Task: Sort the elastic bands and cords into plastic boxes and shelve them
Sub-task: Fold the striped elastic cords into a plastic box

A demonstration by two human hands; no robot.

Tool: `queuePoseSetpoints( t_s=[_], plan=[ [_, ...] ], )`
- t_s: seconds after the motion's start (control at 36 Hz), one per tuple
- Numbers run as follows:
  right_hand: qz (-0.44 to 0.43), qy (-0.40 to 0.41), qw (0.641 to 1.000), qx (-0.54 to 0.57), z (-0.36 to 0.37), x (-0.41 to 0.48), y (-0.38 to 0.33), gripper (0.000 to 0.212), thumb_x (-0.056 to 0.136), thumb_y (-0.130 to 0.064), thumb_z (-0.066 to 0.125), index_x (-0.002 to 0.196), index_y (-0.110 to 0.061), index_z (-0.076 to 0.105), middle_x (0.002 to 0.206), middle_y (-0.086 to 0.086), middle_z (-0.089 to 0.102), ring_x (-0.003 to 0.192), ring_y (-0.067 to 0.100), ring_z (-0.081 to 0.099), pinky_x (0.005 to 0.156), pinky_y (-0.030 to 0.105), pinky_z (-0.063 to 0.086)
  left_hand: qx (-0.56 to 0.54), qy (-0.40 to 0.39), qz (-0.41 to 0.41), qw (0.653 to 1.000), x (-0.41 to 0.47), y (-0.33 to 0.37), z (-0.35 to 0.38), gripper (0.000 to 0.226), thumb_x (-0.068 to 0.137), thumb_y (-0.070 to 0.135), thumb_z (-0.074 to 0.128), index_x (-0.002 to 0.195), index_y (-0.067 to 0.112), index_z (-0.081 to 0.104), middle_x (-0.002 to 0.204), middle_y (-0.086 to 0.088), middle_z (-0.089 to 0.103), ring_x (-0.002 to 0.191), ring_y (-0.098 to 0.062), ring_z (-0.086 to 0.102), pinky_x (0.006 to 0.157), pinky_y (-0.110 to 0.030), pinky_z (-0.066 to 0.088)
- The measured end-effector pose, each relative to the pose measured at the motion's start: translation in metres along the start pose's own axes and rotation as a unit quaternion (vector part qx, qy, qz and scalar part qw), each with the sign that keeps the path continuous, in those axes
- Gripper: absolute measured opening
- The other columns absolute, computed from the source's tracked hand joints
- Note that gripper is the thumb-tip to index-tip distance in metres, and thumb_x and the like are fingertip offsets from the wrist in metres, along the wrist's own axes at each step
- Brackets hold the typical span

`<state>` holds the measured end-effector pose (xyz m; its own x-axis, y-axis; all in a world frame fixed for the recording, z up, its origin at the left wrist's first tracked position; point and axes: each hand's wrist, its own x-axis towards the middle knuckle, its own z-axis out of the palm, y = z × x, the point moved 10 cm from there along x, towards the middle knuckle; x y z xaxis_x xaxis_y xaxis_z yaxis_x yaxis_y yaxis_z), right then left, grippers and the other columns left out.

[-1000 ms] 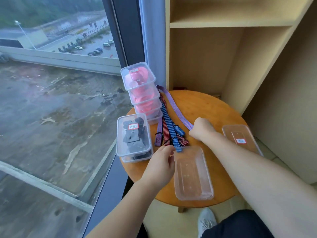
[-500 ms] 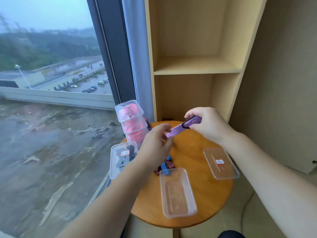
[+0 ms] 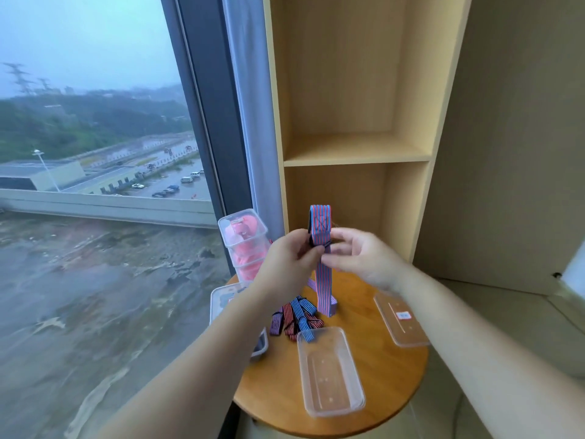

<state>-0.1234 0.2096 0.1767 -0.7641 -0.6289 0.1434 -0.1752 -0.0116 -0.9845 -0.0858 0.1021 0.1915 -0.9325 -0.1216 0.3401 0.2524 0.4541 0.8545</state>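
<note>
Both hands hold a pink-and-blue striped elastic band point(image 3: 323, 277) upright above the round wooden table point(image 3: 373, 350). My left hand point(image 3: 289, 264) pinches it from the left and my right hand point(image 3: 361, 258) pinches it from the right, near a dark buckle. A loop stands above my fingers and the tail hangs down to the table. Several more striped bands point(image 3: 296, 316) lie in a heap below. An empty clear plastic box point(image 3: 329, 372) sits at the table's front. A clear lid with a label point(image 3: 400, 318) lies at the right.
A stack of lidded boxes with pink contents point(image 3: 245, 245) stands at the table's back left, and another lidded box point(image 3: 221, 301) is partly hidden behind my left forearm. A wooden shelf unit point(image 3: 354, 150) rises behind the table. A tall window is at the left.
The band has been lifted off the table and turned from lying sideways between my hands to standing upright, with both hands raised and brought close together. The view has tilted upward.
</note>
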Motion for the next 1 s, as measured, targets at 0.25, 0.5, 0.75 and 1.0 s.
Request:
queuePoseSetpoints(
  t_s=[0.25,0.5,0.75,1.0],
  plan=[
    [0.061,0.016,0.992,-0.114,0.008,0.008,0.067,0.021,0.096,-0.01,0.059,0.076,-0.004,0.064,0.066,0.006,0.065,0.062,0.024,0.055,0.061,0.035,0.047,-0.112,0.087,-0.01,0.99,0.033,0.022,-0.043,0.016,0.101,0.005,0.043,0.093,0.013,0.054,0.086,-0.007,0.068,0.084,-0.024,0.07,0.087,-0.043,0.056],
    [-0.073,0.143,0.986,-0.042,-0.054,0.06,-0.023,0.022,0.095,-0.007,0.059,0.075,-0.011,0.067,0.058,-0.003,0.062,0.048,0.009,0.047,0.051,0.022,0.04,-0.004,0.109,0.045,0.993,0.098,0.067,-0.097,0.028,0.096,0.004,0.039,0.086,0.027,0.05,0.065,0.007,0.059,0.051,-0.012,0.051,0.057,-0.032,0.046],
    [-0.215,0.126,0.959,-0.135,-0.057,0.092,-0.164,0.016,0.092,-0.008,0.064,0.079,-0.017,0.068,0.063,0.001,0.065,0.042,0.011,0.043,0.045,0.02,0.037,-0.102,-0.083,-0.014,0.991,0.102,0.085,-0.058,0.014,0.103,0.019,0.049,0.094,0.011,0.056,0.085,-0.01,0.068,0.043,-0.005,0.041,0.043,-0.016,0.036],
    [-0.164,0.103,0.953,-0.233,-0.073,0.097,-0.161,0.018,0.086,-0.005,0.068,0.076,-0.02,0.071,0.063,-0.001,0.066,0.053,0.012,0.056,0.058,0.028,0.048,-0.085,0.045,0.119,0.988,0.106,0.154,-0.114,0.015,0.104,0.006,0.039,0.091,0.002,0.046,0.044,0.011,0.047,0.037,-0.001,0.034,0.041,-0.013,0.03]
  ],
)
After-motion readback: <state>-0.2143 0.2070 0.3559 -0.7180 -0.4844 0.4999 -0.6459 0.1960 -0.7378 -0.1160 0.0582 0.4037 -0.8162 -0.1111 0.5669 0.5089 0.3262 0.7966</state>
